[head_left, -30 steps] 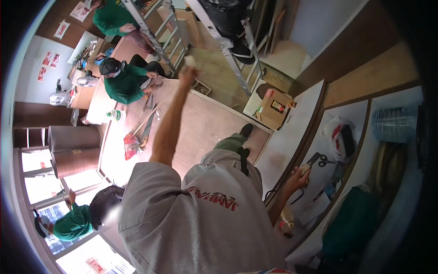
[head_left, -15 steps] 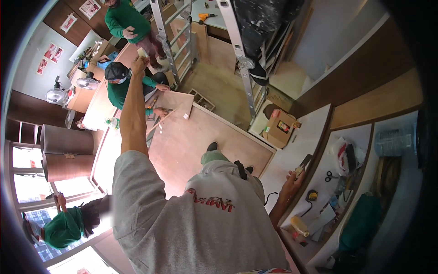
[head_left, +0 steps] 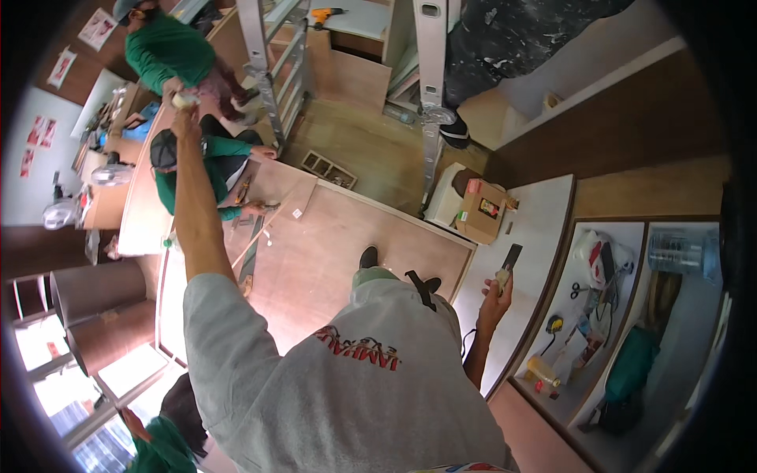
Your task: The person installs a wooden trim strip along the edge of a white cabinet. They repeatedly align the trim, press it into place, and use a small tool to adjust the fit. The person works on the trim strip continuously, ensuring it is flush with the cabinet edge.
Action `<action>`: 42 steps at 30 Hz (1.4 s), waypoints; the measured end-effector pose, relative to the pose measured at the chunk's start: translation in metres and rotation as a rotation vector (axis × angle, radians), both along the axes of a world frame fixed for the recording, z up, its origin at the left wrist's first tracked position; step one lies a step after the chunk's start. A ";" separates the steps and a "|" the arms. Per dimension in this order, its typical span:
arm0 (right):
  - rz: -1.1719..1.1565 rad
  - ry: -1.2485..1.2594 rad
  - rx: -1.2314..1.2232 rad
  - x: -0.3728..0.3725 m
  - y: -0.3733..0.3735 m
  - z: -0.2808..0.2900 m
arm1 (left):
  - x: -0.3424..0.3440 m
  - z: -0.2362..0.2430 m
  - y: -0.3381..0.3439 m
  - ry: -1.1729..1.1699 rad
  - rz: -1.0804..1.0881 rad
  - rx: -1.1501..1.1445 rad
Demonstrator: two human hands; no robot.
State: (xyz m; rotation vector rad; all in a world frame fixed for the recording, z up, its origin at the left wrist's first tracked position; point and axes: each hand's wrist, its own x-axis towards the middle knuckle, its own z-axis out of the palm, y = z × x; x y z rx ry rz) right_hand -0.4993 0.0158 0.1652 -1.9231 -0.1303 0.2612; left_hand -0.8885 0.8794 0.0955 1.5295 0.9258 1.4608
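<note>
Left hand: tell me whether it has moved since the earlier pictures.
Yes. The left hand has swung left, away from the ladder, to a person in green; but the camera moved too.

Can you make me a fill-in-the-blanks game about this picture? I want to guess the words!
1. The person's right hand holds a flat ______ with a dark blade.
2. The left hand holds a small roll of ______.
3. The two workers near the left hand wear ______ shirts.
4. The cardboard box sits on a ______ countertop.

Missing words: scraper, tape, green, white
</note>
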 end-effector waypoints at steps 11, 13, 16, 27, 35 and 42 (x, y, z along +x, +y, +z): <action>-0.182 0.063 0.104 0.005 0.001 0.002 | -0.009 -0.039 0.049 1.748 0.219 1.314; -0.207 0.051 0.048 0.006 -0.015 -0.004 | 0.071 -0.094 -0.018 1.445 0.226 0.762; -0.270 0.120 0.087 0.005 -0.018 -0.008 | 0.176 -0.138 -0.153 0.618 -0.292 0.547; -0.284 0.254 0.176 0.093 -0.060 -0.041 | 0.460 -0.075 -0.663 0.502 -1.541 -0.728; -0.256 0.119 0.082 0.225 -0.136 -0.107 | 0.625 -0.057 -0.835 0.406 -1.546 -0.474; -0.055 0.032 -0.157 0.297 -0.172 -0.117 | 0.696 -0.057 -0.915 0.599 -1.337 -0.506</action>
